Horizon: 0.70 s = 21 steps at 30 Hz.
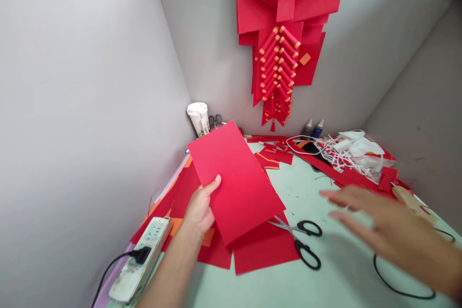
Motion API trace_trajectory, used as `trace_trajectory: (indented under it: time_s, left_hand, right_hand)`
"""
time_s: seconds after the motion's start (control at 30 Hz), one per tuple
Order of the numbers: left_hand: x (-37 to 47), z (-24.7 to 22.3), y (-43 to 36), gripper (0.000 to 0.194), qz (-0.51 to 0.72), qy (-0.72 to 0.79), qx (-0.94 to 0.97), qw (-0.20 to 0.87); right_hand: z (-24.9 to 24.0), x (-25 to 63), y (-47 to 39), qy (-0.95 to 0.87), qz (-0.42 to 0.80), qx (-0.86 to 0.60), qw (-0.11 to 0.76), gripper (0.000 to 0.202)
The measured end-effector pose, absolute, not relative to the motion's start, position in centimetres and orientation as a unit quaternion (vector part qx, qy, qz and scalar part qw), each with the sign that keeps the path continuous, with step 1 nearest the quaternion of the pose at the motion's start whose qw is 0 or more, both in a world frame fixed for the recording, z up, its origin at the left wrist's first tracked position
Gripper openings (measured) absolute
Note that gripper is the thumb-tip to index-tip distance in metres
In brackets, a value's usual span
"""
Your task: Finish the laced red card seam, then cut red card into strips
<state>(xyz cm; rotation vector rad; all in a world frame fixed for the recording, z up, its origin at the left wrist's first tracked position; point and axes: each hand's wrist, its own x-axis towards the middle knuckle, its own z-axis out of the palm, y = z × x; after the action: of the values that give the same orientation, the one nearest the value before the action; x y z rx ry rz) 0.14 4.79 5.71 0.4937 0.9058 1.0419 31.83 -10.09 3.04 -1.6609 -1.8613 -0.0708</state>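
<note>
My left hand (204,204) grips a red paper sheet (236,180) by its left edge, thumb on top, and the sheet is held tilted above the table. My right hand (368,216), somewhat blurred, is over the table at the right with its fingers stretched out and nothing in them. Between the hands lie scissors (296,237) with black handles, their blades spread and the tips partly under the held sheet. More red sheets (265,250) lie flat beneath it.
A white power strip (144,260) with a black plug is at the lower left. A white cup (198,118), glue bottles (317,129), paper scraps (277,154) and white shreds (339,154) are at the back. A red paper decoration (285,9) hangs on the wall.
</note>
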Motion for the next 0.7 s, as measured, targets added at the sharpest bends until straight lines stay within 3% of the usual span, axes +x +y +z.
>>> trace_trajectory:
  time_s: [0.1,0.2,0.37,0.57,0.7]
  left_hand:
    - [0.2,5.9,5.0,0.042,0.475,0.421,0.221,0.74]
    - [0.1,5.8,5.2,0.038,0.469,0.43,0.221,0.739]
    - [0.0,5.9,5.4,0.03,0.469,0.433,0.221,0.737]
    - [-0.4,5.9,5.8,0.031,0.479,0.434,0.212,0.732]
    - [-0.7,5.7,6.0,0.032,0.479,0.439,0.209,0.731]
  right_hand:
    - [-1.0,29.3,-9.2,-0.781,0.013,-0.587,0.213,0.04]
    - [-4.3,27.1,-9.8,-0.79,-0.025,-0.591,0.157,0.049]
    - [-5.4,25.9,-9.4,-0.797,-0.066,-0.592,0.096,0.067]
    - [-5.6,26.1,-8.9,-0.783,-0.054,-0.588,0.196,0.055]
    - [-4.9,27.0,-9.0,-0.723,0.108,-0.602,0.322,0.043]
